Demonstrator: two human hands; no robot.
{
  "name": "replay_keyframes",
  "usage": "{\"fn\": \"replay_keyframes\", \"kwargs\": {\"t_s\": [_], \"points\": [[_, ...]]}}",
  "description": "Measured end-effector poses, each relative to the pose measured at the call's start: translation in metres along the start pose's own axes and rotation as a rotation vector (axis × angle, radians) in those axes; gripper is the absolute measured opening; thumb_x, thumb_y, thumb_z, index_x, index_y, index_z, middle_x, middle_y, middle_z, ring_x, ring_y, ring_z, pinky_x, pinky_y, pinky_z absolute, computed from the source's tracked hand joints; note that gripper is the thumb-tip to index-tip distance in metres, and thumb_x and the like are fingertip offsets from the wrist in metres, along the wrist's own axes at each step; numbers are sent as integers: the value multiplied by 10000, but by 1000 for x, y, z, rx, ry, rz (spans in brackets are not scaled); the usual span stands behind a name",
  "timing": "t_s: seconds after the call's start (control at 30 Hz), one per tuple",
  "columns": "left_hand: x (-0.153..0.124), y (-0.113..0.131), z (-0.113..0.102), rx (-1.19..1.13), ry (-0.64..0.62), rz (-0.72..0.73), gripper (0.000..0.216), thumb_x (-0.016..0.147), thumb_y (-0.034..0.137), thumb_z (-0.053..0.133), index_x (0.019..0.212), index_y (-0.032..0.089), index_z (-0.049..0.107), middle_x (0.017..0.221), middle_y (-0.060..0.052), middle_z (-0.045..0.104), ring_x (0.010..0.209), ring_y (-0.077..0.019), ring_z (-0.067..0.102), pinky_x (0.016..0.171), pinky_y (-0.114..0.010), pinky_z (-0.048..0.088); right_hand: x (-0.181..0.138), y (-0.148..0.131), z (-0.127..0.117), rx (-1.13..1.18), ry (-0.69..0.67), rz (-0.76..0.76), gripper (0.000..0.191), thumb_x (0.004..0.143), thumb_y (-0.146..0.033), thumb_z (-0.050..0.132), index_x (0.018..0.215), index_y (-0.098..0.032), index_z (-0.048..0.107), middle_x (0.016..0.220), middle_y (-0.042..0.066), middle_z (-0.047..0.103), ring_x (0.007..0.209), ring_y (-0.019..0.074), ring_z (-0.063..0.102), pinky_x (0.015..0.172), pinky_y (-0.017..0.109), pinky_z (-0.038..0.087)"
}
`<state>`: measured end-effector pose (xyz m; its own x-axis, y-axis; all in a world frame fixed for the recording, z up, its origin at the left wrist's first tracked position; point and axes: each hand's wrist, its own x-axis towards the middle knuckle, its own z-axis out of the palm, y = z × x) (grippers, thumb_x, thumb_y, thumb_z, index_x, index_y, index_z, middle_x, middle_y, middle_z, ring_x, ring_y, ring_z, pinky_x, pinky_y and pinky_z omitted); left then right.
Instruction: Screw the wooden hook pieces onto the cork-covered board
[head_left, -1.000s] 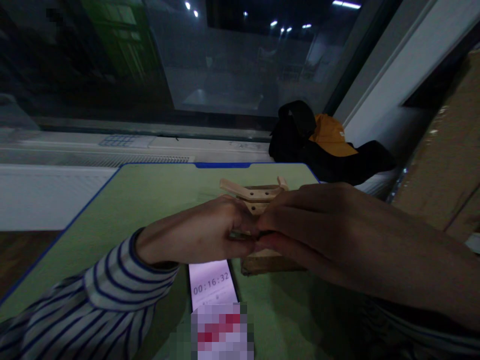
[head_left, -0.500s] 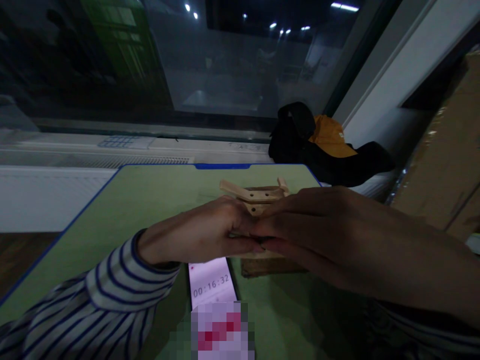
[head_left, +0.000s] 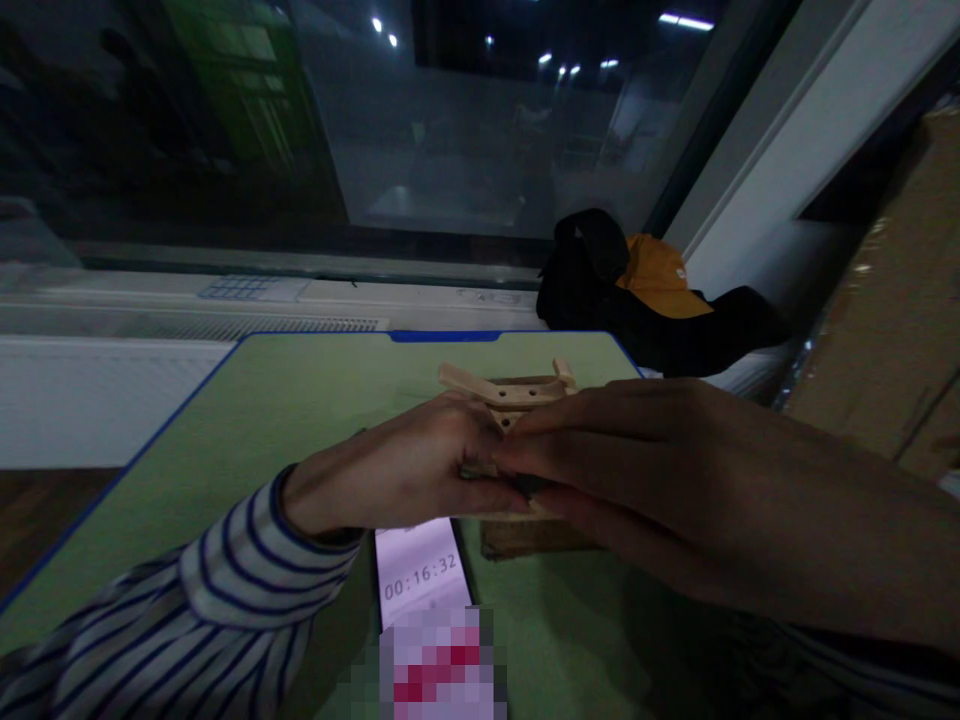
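Note:
A small light-wood assembly [head_left: 517, 392] of slats with drilled holes sits on top of a brown block [head_left: 540, 538] on the green table. Its two upper arms stick up at the far left and far right. My left hand [head_left: 420, 460] is closed around its left side, the thumb lying along the near edge. From the right, my right hand [head_left: 637, 460] reaches over the assembly with its fingers pressed together, their tips meeting my left fingers. Whatever small part the right fingertips pinch is hidden. Just left of the block lies a phone [head_left: 420, 575] showing 00:16:32.
The green table [head_left: 330, 375] has a blue rim and stands against a white window sill [head_left: 420, 292]. A black bag [head_left: 581, 265] and a yellow cap [head_left: 664, 280] lie beyond its far right corner. A large cardboard box [head_left: 885, 300] rises at the right.
My right thumb has moved slightly to the right, leaving a small dark gap by the left thumb tip. Both hands otherwise stay at the assembly. The view has shifted very slightly.

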<state>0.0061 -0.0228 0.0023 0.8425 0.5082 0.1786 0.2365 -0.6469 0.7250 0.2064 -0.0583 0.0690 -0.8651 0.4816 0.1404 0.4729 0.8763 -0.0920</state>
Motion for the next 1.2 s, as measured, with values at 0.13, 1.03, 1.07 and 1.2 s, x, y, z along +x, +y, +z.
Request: {"fn": "replay_keyframes", "kwargs": {"t_s": [0.13, 1.03, 1.07, 1.2], "points": [[-2, -2, 0, -35, -66, -44, 152, 880, 242, 570, 892, 153, 693, 827, -16, 701, 798, -142, 632, 769, -241, 468, 0, 0, -1, -30, -13, 18, 191, 900, -161, 520, 1058, -188, 623, 1018, 47, 676, 800, 161, 637, 680, 292, 476], [-3, -2, 0, 44, -82, -59, 218, 916, 253, 507, 906, 136, 690, 766, -8, 675, 728, -114, 600, 732, -214, 452, 2, 1, 1, -66, 39, 28, 220, 862, -159, 588, 1079, -193, 594, 951, 38, 688, 735, 167, 637, 609, 278, 452], [-3, -1, 0, 53, -76, -64, 217, 913, 253, 512, 893, 131, 690, 764, -10, 673, 726, -114, 597, 734, -215, 451, 2, 2, 2, -77, 45, 22, 213, 861, -158, 589, 1071, -188, 593, 926, 35, 687, 718, 166, 633, 597, 278, 441], [-2, 1, 0, 78, -6, -47, 208, 870, 320, 586, 879, 143, 695, 817, -18, 680, 761, -129, 602, 759, -228, 449, 2, 1, 3, -90, 35, 22, 140, 845, -163, 603, 984, -169, 616, 870, 28, 678, 671, 161, 612, 556, 278, 408]]}}
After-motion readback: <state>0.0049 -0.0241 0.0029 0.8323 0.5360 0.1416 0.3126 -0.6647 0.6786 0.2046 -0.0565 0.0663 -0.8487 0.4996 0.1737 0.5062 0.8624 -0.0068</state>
